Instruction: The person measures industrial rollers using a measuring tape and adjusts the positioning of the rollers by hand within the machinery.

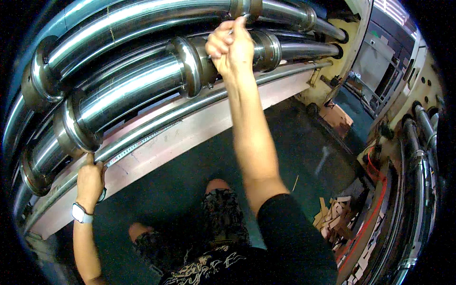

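My right hand (232,45) is raised and closed in front of the dark collar (207,69) on the middle steel shaft (137,88). Its thumb points up, beside the upper shaft's collar (247,8). A small metallic glint shows by the fingers, but what they hold is too hidden to name. Down at the left, my left hand (90,180) is at the thin round rod (166,114), just under a large ringed collar (76,123). One finger reaches up to that collar; the others curl out of sight around something I cannot make out.
A measuring scale strip (137,143) runs along the pale machine beam (190,126). To the right stand a cream machine frame (354,61) and more shafts (411,190). Cardboard scraps (335,216) lie on the dark floor (294,152), near a red cable (368,218).
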### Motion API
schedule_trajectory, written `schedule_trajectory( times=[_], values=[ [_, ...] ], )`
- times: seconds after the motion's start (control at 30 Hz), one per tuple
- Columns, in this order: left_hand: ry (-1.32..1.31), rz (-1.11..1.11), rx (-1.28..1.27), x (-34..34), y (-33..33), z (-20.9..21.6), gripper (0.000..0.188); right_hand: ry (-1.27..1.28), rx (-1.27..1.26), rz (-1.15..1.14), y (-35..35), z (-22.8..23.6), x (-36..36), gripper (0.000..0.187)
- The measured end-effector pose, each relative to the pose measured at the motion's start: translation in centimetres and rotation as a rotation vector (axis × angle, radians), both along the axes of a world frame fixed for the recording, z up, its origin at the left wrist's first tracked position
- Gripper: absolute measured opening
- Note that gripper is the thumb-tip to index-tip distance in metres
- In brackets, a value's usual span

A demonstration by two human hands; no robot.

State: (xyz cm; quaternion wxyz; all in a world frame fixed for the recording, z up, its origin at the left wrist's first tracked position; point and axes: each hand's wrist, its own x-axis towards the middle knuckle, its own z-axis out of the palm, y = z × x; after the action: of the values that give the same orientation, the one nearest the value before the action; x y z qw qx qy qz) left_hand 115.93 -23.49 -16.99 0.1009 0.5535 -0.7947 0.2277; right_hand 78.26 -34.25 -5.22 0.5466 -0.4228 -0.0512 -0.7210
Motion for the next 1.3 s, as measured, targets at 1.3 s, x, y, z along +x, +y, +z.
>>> schedule_trajectory(
  times=[1.3],
  values=[
    [0.050,0.043,-0.005,-0.4,-0.3,0.3,0.012,1.552,-0.810,-1.438,-0.5,3.7,-15.0,0.016]
  ],
)
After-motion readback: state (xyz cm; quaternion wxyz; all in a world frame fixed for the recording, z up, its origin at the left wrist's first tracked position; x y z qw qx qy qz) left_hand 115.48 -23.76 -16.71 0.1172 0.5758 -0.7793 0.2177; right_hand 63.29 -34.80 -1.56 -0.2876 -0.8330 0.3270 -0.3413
